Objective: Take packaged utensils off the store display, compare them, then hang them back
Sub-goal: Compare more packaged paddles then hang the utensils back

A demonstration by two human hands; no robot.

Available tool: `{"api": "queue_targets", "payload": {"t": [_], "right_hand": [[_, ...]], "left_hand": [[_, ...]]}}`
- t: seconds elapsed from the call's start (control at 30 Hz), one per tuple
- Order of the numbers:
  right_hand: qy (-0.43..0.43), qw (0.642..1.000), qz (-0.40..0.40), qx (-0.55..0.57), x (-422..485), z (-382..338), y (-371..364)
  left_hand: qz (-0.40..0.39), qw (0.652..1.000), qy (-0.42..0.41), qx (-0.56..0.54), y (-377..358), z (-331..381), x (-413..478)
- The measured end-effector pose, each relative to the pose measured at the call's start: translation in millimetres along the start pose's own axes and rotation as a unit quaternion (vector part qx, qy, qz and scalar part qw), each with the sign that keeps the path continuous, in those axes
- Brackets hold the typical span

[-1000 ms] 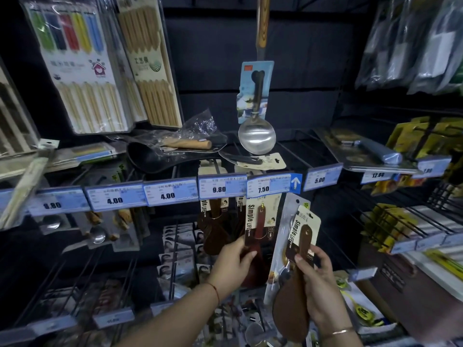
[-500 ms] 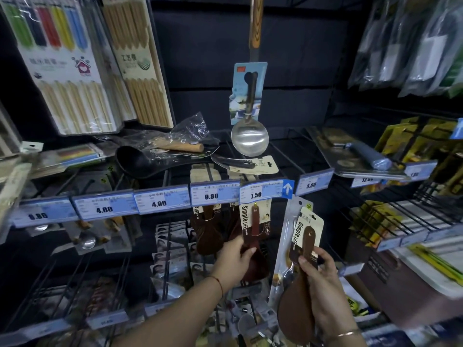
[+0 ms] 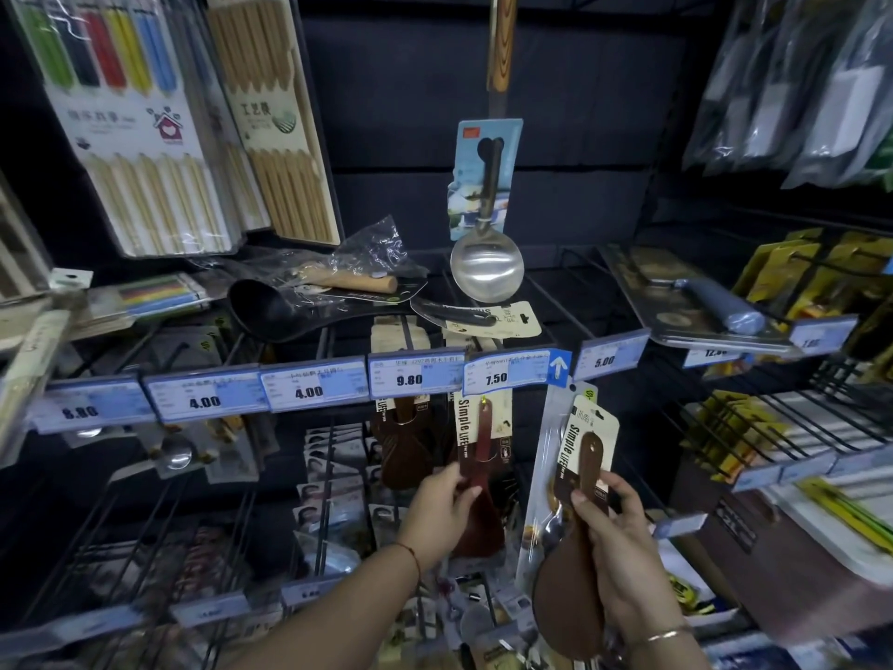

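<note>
My right hand (image 3: 621, 539) grips a brown wooden rice paddle (image 3: 572, 587) by its handle; its "Simple Life" card (image 3: 587, 440) sticks up above my fingers, and a clear-packaged utensil (image 3: 543, 486) sits behind it in the same hand. My left hand (image 3: 437, 512) pinches a reddish-brown wooden spatula (image 3: 481, 469) that hangs on its hook under the 7.50 price tag (image 3: 505, 374). Another dark wooden spoon (image 3: 403, 447) hangs just left of it under the 9.80 tag (image 3: 415, 377).
A steel ladle (image 3: 485, 268) hangs above the price rail. A black ladle (image 3: 263, 309) and a bagged wooden-handled tool (image 3: 357, 282) lie on the wire shelf. Chopstick packs (image 3: 145, 137) hang top left. Hooks with packaged goods (image 3: 773, 437) jut out at right.
The view has shifted slightly. My left hand has closed its fingers more on the hanging spatula. My right hand still holds the paddle at about the same place.
</note>
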State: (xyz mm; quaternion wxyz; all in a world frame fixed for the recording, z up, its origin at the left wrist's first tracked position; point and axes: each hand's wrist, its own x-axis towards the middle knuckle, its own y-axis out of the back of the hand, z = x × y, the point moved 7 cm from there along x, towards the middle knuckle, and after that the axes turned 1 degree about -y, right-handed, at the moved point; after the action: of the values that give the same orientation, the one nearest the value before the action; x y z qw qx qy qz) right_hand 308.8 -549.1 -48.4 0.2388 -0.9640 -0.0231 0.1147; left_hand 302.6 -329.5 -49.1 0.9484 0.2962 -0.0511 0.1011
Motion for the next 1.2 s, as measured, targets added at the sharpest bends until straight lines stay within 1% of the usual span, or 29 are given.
{"api": "queue_targets", "payload": {"t": [0.13, 0.4, 0.6, 0.73, 0.93, 1.2], "right_hand": [[-0.003, 1.000, 0.006, -0.004, 2, 2, 3], [-0.006, 1.000, 0.006, -0.010, 3, 5, 7], [-0.005, 1.000, -0.005, -0.010, 1, 6, 2], [-0.005, 1.000, -0.007, -0.014, -1, 5, 2], [-0.002, 1.000, -0.009, -0.022, -2, 2, 1], [-0.007, 1.000, -0.014, -0.019, -5, 0, 0]], "left_hand": [[-0.011, 0.998, -0.043, 0.040, -5, 7, -6], [0.006, 0.997, -0.071, -0.008, 4, 31, -8], [-0.025, 0.998, -0.041, -0.034, -1, 25, -23], [-0.032, 0.997, -0.043, -0.049, -4, 31, -29], [-0.018, 0.998, -0.042, -0.040, 2, 47, -20], [-0.017, 0.998, -0.042, -0.035, 11, 33, -30]]}}
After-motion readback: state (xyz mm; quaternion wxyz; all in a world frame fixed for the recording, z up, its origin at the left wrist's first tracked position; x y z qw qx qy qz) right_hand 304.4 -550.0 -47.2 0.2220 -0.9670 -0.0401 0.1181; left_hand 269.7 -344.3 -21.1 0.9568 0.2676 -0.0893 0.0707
